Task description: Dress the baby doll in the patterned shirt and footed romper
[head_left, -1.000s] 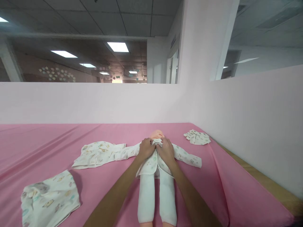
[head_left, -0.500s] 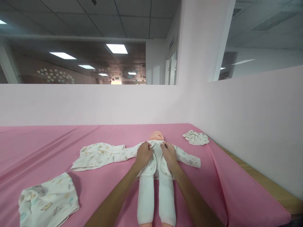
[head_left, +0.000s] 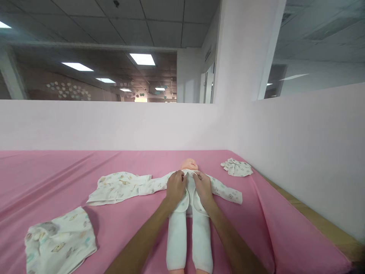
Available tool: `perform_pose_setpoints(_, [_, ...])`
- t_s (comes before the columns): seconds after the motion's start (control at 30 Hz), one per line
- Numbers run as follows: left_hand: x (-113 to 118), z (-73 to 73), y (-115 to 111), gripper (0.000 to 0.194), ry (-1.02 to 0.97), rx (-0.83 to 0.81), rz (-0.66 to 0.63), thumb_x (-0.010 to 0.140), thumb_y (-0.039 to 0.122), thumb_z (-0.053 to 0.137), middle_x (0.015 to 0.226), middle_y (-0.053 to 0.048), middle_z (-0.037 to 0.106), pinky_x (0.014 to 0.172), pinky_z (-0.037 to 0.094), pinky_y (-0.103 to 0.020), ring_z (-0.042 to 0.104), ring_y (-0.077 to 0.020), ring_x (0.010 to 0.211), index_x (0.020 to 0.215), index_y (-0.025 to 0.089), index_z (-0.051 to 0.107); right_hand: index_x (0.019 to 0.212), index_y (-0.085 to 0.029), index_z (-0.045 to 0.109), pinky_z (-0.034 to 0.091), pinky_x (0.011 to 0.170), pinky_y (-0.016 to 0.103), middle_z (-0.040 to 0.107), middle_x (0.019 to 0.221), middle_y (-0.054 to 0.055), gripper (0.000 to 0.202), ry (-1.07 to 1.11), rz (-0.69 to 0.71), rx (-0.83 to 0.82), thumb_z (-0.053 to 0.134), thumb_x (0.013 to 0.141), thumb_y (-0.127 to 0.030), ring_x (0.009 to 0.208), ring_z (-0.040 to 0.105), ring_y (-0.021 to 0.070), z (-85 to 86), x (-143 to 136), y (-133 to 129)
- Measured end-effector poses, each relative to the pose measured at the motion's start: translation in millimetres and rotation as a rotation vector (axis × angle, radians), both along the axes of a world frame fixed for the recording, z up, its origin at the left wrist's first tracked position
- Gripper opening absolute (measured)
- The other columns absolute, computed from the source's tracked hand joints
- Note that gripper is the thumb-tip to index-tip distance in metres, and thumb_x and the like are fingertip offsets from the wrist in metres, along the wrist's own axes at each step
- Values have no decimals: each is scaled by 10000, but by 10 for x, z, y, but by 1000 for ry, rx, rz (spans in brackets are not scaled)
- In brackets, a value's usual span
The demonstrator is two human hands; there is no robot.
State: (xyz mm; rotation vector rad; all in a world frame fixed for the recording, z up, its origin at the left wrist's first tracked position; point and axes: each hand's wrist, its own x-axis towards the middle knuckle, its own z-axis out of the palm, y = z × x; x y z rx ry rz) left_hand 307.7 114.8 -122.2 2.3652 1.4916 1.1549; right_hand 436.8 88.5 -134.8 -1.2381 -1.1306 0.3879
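Note:
A baby doll (head_left: 189,164) lies on its back on the pink sheet, head away from me, in white leggings (head_left: 176,241) or a bodysuit. Over its torso is a white patterned baby jacket (head_left: 226,191), its sleeves spread to both sides and its front panels apart. My left hand (head_left: 176,186) pinches the left front edge near the neck. Across the chest, my right hand (head_left: 202,187) pinches the right front edge near the collar. The fingertips of both hands are partly hidden by the knuckles.
A folded patterned garment (head_left: 116,187) touches the jacket's left sleeve. Another patterned cloth (head_left: 61,241) lies at the near left, and a small one (head_left: 237,167) at the far right. The pink sheet (head_left: 128,228) meets white walls behind and at right, with a wooden edge (head_left: 313,219) exposed.
My left hand has moved slightly to the right, closer to my right hand at the doll's neckline. The view has shifted a little; the other garments have stayed put.

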Motion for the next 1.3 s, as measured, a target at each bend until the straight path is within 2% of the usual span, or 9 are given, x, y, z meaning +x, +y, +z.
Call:
perform_pose_setpoints(0.13, [56,-75,-24,121,1,60,9,931,167,439,917,-55,655,728,386,-298,594,-206,876,851,210,519,767,-182,670,457,662,300,667,736,35,259,-18,14,40,520,799,-391,742,586,213,-33,-13,-5])
perform_pose_setpoints(0.27, [68,-120,-19,118,33,60,1,937,173,443,912,-56,655,740,386,-305,597,-215,886,858,209,523,780,-181,670,458,659,299,670,743,37,278,-28,25,47,520,814,-413,727,581,208,-71,-1,3])
perform_pose_setpoints(0.43, [61,-132,-9,140,37,61,-31,946,164,435,932,-51,675,738,366,-304,603,-218,894,972,204,567,774,-183,663,458,667,295,677,750,35,274,-30,31,35,509,824,-404,724,581,200,-81,-6,7])
perform_pose_setpoints(0.73, [60,-101,-44,156,91,73,-14,939,181,457,863,-52,666,689,332,-300,589,-210,831,820,202,555,807,-192,679,467,725,304,714,825,39,227,-44,48,14,519,814,-352,793,620,211,-41,-30,-24])
perform_pose_setpoints(0.9, [70,-111,-36,168,110,83,-11,935,171,455,863,-64,669,678,325,-304,587,-210,817,813,191,569,803,-207,681,459,776,311,727,851,31,199,-120,43,-30,524,810,-329,840,643,212,4,-84,-89])
perform_pose_setpoints(1.03, [80,-132,-32,155,120,107,-9,878,92,466,832,-58,659,656,319,-302,575,-206,789,809,184,570,806,-205,660,455,771,309,721,859,27,174,-170,28,-27,532,807,-323,836,638,205,1,-105,-122])
perform_pose_setpoints(1.17, [75,-154,-39,153,89,133,-61,819,52,478,844,-64,654,656,327,-301,569,-214,812,821,184,557,862,-211,665,460,776,302,718,900,14,186,-197,45,-26,519,833,-322,849,637,193,7,-130,-163])
perform_pose_setpoints(1.3, [72,-169,-22,153,24,98,-57,796,49,473,826,-61,643,653,325,-297,561,-209,794,808,188,536,933,-226,694,460,821,306,728,945,7,229,-278,27,-43,486,845,-265,883,641,187,34,-186,-236])
